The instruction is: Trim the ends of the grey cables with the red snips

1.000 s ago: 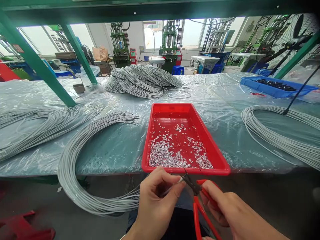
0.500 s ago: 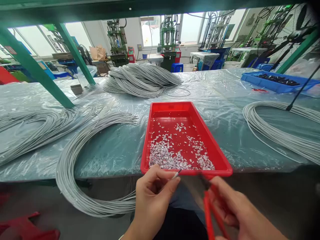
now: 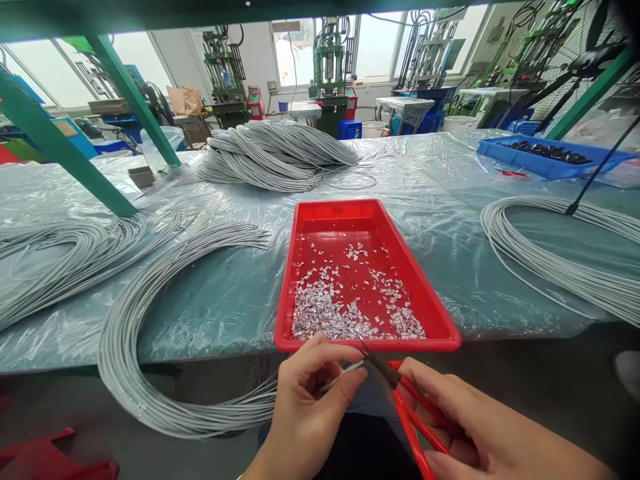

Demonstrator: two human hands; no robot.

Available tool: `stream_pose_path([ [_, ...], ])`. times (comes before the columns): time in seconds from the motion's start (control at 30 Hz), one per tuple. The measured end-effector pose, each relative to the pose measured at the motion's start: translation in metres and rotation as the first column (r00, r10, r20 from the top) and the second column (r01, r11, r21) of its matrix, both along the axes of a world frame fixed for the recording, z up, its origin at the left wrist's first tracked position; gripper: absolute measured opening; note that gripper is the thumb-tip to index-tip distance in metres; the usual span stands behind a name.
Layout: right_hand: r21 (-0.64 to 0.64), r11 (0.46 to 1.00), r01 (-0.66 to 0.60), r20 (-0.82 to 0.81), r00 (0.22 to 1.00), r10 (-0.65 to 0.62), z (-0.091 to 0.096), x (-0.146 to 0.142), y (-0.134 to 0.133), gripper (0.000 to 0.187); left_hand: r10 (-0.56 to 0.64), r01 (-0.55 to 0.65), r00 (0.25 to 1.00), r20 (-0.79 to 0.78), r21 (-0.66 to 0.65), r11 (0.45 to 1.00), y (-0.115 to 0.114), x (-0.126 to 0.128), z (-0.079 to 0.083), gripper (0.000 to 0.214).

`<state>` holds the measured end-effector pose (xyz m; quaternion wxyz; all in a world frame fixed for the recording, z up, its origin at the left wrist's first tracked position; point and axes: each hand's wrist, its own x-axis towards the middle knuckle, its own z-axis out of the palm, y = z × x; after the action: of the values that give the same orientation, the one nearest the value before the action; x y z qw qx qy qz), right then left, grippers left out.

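Pinched between the thumb and fingers of my left hand [image 3: 315, 393] is the end of a grey cable [image 3: 354, 365]. My right hand [image 3: 450, 413] is wrapped round red-handled pliers or cutters [image 3: 387, 370]; I cannot tell which. Their dark jaws are at the cable tip, just in front of my left fingertips. Right behind both hands stands a red tray [image 3: 425, 287], with many small silvery scraps [image 3: 320, 307] gathered mostly along its near side. A curved bundle of grey cables [image 3: 125, 353] lies to the left, one end passing behind my left hand.
More cable coils lie at the far left [image 3: 60, 273], the right [image 3: 540, 253] and the back [image 3: 280, 157]. A blue tray [image 3: 540, 167] of black parts stands at the back right. Green posts [image 3: 65, 147] rise from the plastic-covered table [image 3: 210, 313].
My right hand has brought the red-handled tool leftward, so its jaws now meet the cable tip by my left fingers. The view has shifted slightly.
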<state>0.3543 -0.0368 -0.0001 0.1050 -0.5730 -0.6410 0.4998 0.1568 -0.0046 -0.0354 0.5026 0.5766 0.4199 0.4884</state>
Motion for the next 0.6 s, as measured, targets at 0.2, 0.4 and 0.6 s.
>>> stream_pose_path([
  [0.2,0.029,0.997,-0.076,0.082,0.994,0.073,-0.010,0.009,-0.002,0.033,0.016,-0.016,1.000,-0.025,0.021,1.000,-0.002,0.000,0.002,0.005],
  [0.4,0.020,0.997,-0.081,0.071,0.994,0.079,-0.007,0.007,0.000,0.028,0.030,-0.030,0.999,0.018,0.027,0.999,0.003,0.004,0.006,0.005],
  [0.6,0.054,0.994,-0.094,0.054,0.994,0.091,-0.004,0.003,0.005,0.015,0.030,-0.031,0.999,0.039,0.033,0.999,0.005,0.004,0.005,0.006],
])
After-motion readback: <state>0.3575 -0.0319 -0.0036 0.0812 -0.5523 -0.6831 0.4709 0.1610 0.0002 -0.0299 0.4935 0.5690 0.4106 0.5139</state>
